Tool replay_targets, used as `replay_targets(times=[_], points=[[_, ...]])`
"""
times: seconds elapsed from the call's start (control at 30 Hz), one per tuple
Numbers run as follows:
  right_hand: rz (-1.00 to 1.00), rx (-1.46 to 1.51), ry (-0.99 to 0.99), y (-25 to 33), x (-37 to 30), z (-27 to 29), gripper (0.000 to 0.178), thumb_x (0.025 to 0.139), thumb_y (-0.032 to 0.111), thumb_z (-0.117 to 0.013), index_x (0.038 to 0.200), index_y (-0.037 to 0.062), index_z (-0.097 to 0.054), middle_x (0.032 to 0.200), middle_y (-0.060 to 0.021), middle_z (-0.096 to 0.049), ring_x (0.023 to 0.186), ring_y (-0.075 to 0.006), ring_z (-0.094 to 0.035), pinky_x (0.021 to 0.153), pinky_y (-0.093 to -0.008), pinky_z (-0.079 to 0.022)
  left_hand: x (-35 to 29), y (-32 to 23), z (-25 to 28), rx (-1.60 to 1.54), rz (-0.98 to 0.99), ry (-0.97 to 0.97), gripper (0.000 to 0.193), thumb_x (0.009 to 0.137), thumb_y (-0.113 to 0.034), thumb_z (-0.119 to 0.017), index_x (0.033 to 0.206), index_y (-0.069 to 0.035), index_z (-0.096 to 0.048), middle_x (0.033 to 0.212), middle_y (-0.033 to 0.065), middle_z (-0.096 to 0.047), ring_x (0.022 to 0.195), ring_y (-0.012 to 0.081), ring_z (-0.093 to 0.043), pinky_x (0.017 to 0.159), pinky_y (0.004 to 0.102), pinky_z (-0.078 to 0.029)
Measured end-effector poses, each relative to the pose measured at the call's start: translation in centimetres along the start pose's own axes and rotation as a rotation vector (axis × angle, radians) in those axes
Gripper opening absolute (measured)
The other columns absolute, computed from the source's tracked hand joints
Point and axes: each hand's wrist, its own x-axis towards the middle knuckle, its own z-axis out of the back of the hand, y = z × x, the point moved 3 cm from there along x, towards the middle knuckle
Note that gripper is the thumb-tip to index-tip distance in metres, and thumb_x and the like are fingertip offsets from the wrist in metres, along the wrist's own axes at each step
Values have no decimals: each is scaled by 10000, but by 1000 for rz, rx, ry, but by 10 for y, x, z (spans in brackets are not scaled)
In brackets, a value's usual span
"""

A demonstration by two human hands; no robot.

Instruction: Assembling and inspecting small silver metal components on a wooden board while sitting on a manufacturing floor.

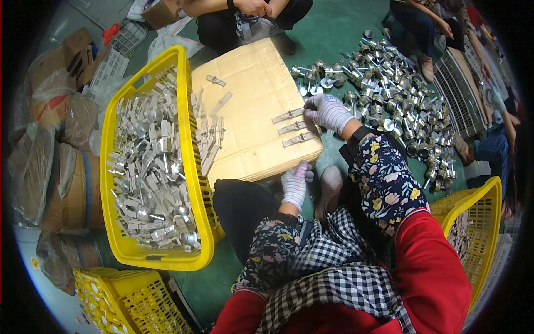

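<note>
My right hand [329, 113], in a striped knit glove, pinches the right end of a grey metal latch [288, 115] on a flat cardboard stack [253, 78]. Two similar latches [292, 127] lie below it in a row near the stack's right edge. My left hand [295, 185], gloved the same way, is just off the stack's near edge; its fingers look loosely apart, with nothing visible in them. More latches and flat metal strips [211, 136] lie loose along the stack's left side, and a single latch [216, 80] lies farther back.
Left of the stack, a yellow plastic basket [201, 222] is heaped with metal parts. Round metal pieces with rods [389, 94] are piled on the green floor at right. Other yellow baskets [146, 300] stand at lower left and right. Co-workers sit opposite and at far right.
</note>
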Motion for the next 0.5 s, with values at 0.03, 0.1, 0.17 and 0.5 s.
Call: replay_targets(times=[0.03, 0.1, 0.17, 0.5], points=[[13, -21, -15, -1, 6, 0, 267, 795, 300, -558, 974, 121, -643, 968, -129, -616, 916, -275, -589, 817, -369, -449, 1, 1, 0, -5, 13, 1, 278, 845, -275, -594, 795, -2, -613, 677, 33, -590, 519, 88, -516, 479, 209, -410], [80, -121, -55, 2, 12, -1, 278, 798, 315, -558, 987, 128, -638, 994, -136, -592, 936, -283, -575, 823, -371, -444, 0, 1, -1, -6, 7, -6, 283, 845, -278, -594, 798, 0, -613, 671, 34, -589, 519, 88, -515, 482, 210, -413], [163, -252, -15, 6, 18, -2, 301, 800, 355, -561, 1008, 149, -631, 1046, -155, -527, 975, -307, -542, 834, -378, -434, 0, 0, -2, -4, 2, -12, 287, 845, -281, -594, 801, 2, -614, 665, 35, -589, 518, 88, -515, 486, 212, -417], [225, -358, 65, 12, 28, -7, 256, 780, 333, -578, 941, 155, -667, 988, -155, -569, 981, -297, -549, 834, -383, -443, -5, 0, -3, 21, 29, -25, 305, 848, -293, -588, 798, 6, -610, 628, 39, -577, 516, 93, -514, 493, 212, -418]])
